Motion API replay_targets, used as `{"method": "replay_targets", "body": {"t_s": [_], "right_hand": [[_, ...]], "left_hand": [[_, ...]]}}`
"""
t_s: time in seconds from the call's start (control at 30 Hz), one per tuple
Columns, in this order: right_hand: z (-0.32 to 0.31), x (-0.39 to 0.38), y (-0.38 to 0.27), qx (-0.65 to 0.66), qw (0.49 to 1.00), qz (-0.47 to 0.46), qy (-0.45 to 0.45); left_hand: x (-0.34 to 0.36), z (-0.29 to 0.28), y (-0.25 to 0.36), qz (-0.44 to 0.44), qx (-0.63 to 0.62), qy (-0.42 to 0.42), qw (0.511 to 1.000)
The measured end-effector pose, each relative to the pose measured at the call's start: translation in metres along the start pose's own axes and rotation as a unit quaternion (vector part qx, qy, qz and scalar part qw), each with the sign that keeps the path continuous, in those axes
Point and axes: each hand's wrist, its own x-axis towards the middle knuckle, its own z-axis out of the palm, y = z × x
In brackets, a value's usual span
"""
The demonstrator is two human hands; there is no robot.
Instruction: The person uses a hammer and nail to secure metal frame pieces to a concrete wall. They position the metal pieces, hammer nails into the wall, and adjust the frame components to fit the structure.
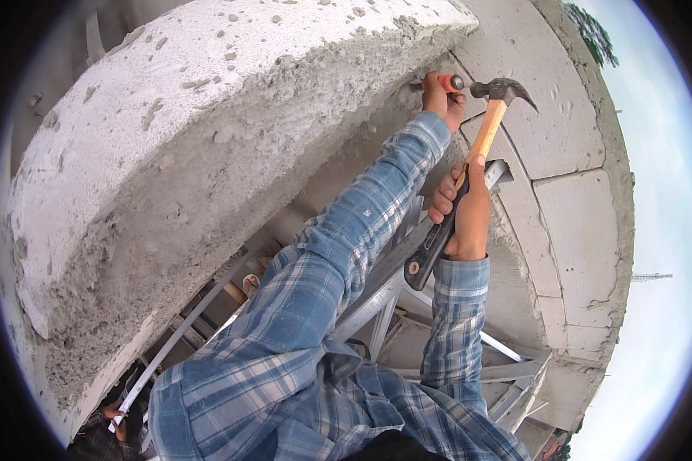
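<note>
A metal ladder (377, 296) stands below; pale blocks (569, 223) form the wall; a distant mast (652, 276) meets the sky.

A rough concrete slab (169, 154) fills the upper left of the view, its broken edge running from the lower left up toward the top centre. To its right stands a block wall (569, 131), reaching from the top down the right side. At the corner where slab edge meets wall, the left hand (443, 98) grips a chisel (451, 81) set against the slab's underside. Just right of the chisel hangs the head of a hammer (488, 131), its handle running down and left into the right hand (463, 215), which is below the left hand. A metal ladder (384, 292) lies beneath both forearms. At the lower left corner, under the slab, another person's hand (118, 419) shows.
</note>
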Motion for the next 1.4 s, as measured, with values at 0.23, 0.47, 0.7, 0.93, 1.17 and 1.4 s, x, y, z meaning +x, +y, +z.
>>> {"method": "replay_targets", "body": {"t_s": [0.23, 0.47, 0.7, 0.93, 1.17, 1.4], "right_hand": [[0.004, -0.011, -0.015, 0.017, 0.964, -0.262, 0.041], [0.006, -0.011, -0.015, 0.002, 0.995, -0.101, 0.027], [0.0, 0.011, 0.018, -0.081, 0.984, -0.151, 0.044], [-0.014, -0.029, -0.026, -0.104, 0.993, -0.046, -0.042], [-0.056, -0.063, -0.043, -0.344, 0.918, -0.194, -0.017], [-0.053, -0.059, -0.023, -0.324, 0.905, -0.275, -0.028]], "left_hand": [[-0.006, 0.006, -0.015, 0.023, -0.019, 0.03, 0.999], [-0.001, -0.014, 0.002, 0.038, 0.021, -0.005, 0.999], [-0.007, -0.009, -0.008, 0.03, -0.01, 0.018, 0.999], [-0.015, -0.027, 0.024, 0.007, 0.077, 0.023, 0.997], [-0.07, -0.029, 0.007, -0.079, 0.115, -0.023, 0.99], [-0.052, -0.027, -0.008, -0.049, 0.001, -0.045, 0.998]]}}
